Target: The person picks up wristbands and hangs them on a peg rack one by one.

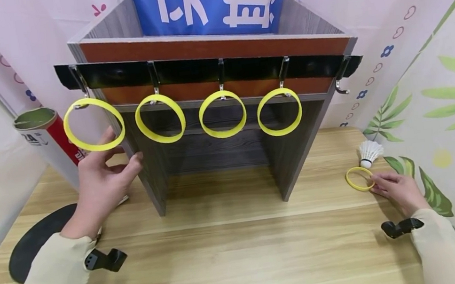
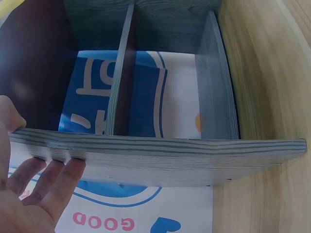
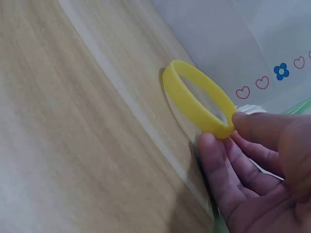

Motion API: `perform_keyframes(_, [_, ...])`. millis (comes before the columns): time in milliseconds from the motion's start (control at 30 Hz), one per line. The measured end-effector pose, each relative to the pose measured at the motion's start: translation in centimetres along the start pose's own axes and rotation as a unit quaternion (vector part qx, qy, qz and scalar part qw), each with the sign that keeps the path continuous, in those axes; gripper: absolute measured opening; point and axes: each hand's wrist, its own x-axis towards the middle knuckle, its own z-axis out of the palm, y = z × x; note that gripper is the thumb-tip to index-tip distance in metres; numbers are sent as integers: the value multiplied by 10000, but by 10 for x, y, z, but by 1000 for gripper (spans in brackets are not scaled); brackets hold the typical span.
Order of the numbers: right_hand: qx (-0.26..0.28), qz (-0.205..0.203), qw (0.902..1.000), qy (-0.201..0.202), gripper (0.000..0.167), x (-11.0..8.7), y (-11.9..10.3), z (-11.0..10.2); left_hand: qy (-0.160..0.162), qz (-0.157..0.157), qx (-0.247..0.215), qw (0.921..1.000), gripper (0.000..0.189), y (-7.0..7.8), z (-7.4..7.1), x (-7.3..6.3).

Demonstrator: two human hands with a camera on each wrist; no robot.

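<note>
My right hand [image 1: 399,191] pinches a yellow silicone wristband [image 1: 360,179] between thumb and fingertips, low over the table's right side. In the right wrist view the band [image 3: 197,99] tilts up from the fingertips. My left hand [image 1: 104,181] grips the left side panel [image 2: 160,148] of a grey wooden shelf [image 1: 297,152], thumb on one face and fingers on the other. Across the shelf's front runs a black hook rail [image 1: 185,71]. Yellow wristbands [image 1: 163,140] hang from all its hooks except the far-right hook [image 1: 341,87], which is bare.
A white shuttlecock [image 1: 368,153] lies just behind the held band, near the table's right edge. At the left stand a red and white tube [image 1: 52,140] and a dark flat oval thing [image 1: 37,246]. Printed curtains [image 1: 424,42] hang close behind and beside the wooden table [image 1: 225,265].
</note>
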Motion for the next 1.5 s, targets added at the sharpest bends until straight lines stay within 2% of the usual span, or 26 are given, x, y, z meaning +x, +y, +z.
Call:
perform_keyframes(200, [293,-84,9995,-93,24,-3,-1,0,-6,-15,5,10000,67,0,0,0])
perform_keyframes(367, [706,-287,9971,-67,23,-4,-13,6,15,-11,3,10000,67,0,-1,0])
perform_keyframes(533, [1275,-836,9876,-365,24,-7,-31,20,-22,-16,11,10000,67,0,0,-2])
perform_keyframes(733, [1507,-1405,9763,-667,25,-13,-55,43,-33,5,19,10000,66,0,0,-2])
perform_keyframes(933, [1450,-1988,9660,-788,26,-22,-81,65,-46,37,-4,10000,65,0,0,-2])
perform_keyframes(1300, [1185,-2766,9519,-578,24,-47,-128,106,-90,29,-24,10000,64,1,0,-1])
perform_keyframes(1500, [1401,-3135,9366,-694,26,-63,-150,121,-89,-28,-4,10000,62,2,-1,-2])
